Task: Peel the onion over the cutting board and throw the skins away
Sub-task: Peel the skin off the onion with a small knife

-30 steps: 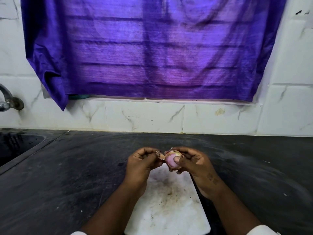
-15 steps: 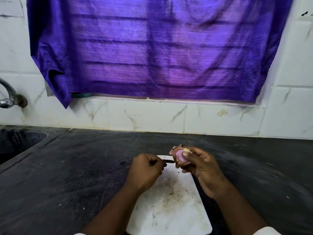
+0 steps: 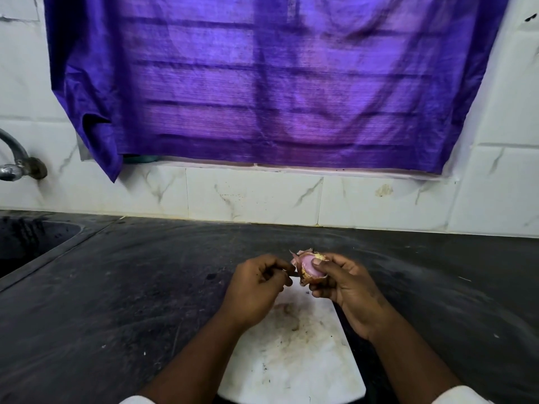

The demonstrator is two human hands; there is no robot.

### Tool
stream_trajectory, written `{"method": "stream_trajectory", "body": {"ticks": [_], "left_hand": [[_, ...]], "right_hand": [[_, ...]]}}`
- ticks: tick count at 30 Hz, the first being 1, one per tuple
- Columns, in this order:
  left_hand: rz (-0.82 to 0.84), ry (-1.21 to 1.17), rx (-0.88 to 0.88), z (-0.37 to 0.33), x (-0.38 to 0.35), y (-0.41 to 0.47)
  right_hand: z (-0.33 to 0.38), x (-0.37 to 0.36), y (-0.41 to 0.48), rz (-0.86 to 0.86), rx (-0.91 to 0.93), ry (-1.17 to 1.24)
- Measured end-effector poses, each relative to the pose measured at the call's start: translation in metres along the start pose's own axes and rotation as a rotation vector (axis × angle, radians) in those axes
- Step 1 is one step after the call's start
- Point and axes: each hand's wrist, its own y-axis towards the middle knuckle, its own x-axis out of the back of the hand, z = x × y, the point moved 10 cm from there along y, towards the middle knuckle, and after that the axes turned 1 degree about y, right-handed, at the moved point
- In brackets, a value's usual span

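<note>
A small pink onion (image 3: 309, 269), partly peeled with papery skin curling off its left side, sits in my right hand (image 3: 347, 290), thumb pressed on its top. It is held above the far end of the stained white cutting board (image 3: 294, 363). My left hand (image 3: 256, 285) is just left of the onion, its fingers curled and pinched on a thin strip of skin (image 3: 288, 274) near the onion's edge. Both forearms cross the board's sides.
The board lies on a dark stone counter (image 3: 131, 301). A sink basin (image 3: 29, 243) and a metal tap (image 3: 17, 161) are at the far left. White marble tiles and a purple cloth (image 3: 274, 83) over the window stand behind.
My left hand pulled away from the onion toward the left and down, then came back close to it. The onion turned in my right hand, showing more bare pink flesh.
</note>
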Motion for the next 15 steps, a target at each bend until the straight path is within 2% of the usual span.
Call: {"method": "stream_trajectory", "body": {"ticks": [6,15], "left_hand": [[-0.053,-0.157,-0.083,-0.004,0.004,0.002],[-0.149,-0.081,-0.158,-0.012,0.012,0.002]], "right_hand": [[-0.001,0.000,-0.001,-0.009,-0.008,-0.047],[-0.001,-0.004,-0.001,0.010,-0.020,-0.037]]}}
